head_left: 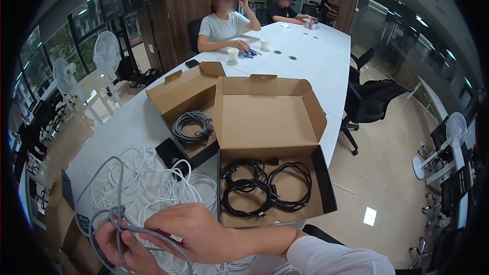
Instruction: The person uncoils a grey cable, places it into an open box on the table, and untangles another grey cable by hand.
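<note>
A grey cable [120, 213] runs in loose loops between my two hands at the lower left. My left hand [125, 249] has its fingers closed around the cable where several strands cross. Just right of it, my right hand [191, 229] pinches another stretch of the same cable, its fingertips partly hidden. Beneath both hands spreads a tangled pile of white cables [147, 173]. Coiled black cables [270, 201] lie in an open cardboard box [267, 117] to the right. Behind the pile, a second open box [186, 89] holds a coiled grey cable [206, 122].
A black device [173, 155] sits between the pile and the boxes. Further along the white table [310, 61] are paper cups [233, 54], a phone [192, 63] and two seated people [224, 25]. Office chairs [367, 102] stand at the right, fans [107, 53] at the left.
</note>
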A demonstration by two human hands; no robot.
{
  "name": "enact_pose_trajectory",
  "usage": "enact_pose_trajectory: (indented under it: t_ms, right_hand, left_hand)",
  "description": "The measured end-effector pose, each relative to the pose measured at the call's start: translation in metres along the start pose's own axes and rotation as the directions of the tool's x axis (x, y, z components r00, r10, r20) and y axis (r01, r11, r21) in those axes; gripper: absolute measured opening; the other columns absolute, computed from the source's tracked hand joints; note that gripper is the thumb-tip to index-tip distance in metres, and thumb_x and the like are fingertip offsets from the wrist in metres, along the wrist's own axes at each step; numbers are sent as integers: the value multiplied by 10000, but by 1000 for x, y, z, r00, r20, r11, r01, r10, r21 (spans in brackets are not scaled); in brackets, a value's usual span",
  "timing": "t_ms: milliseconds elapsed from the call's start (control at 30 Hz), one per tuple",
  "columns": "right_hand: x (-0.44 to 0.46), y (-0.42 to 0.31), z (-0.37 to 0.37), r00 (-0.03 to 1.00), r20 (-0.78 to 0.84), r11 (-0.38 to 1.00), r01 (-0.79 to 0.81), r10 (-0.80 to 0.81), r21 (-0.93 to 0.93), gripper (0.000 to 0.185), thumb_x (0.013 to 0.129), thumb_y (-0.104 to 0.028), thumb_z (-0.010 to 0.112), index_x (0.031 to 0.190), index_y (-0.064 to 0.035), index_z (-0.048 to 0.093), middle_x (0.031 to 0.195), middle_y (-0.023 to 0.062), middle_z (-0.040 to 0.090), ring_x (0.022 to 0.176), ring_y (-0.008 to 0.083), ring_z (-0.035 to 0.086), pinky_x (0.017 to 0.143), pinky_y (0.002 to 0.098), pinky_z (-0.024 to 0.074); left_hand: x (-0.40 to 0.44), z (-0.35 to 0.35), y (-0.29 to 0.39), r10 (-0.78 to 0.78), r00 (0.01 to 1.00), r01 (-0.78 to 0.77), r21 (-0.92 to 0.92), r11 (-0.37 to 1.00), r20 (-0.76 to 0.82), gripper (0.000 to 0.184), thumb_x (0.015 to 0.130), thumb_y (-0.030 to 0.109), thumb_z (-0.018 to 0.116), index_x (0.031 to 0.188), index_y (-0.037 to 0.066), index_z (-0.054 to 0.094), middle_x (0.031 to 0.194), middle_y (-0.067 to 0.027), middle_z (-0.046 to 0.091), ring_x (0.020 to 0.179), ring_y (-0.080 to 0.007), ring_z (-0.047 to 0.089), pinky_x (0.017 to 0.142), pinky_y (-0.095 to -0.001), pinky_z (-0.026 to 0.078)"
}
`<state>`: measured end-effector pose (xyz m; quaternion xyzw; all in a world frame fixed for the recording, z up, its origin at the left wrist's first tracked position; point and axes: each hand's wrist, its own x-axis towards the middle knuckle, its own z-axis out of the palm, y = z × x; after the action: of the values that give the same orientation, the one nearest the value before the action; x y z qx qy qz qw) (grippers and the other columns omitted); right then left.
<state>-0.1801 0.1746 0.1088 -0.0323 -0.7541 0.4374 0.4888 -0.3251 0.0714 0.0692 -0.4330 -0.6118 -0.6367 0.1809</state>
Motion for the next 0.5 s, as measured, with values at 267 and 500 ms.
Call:
enact_pose_trajectory:
  t_ms: [267, 500]
  right_hand:
    - [3, -3, -9, 985, 136, 989, -118, 105, 91, 192, 824, -111, 726, 950, -6, 624, 775, 131, 623, 647, 305, 597, 557, 342, 466]
    - [2, -6, -10, 992, 129, 995, -22, 9, 96, 225, 803, -96, 732, 982, -8, 629, 780, 126, 608, 670, 300, 595, 569, 352, 465]
  left_hand:
    - [-5, 6, -9, -64, 998, 64, -80, 995, 13, 346, 963, 328, 590, 1039, -4, 526, 860, -47, 536, 792, -133, 513, 722, -249, 412]
    - [-5, 10, -1, -111, 993, 104, -168, 980, -32, 266, 988, 258, 542, 1058, 2, 520, 864, -54, 545, 772, -120, 514, 688, -230, 403]
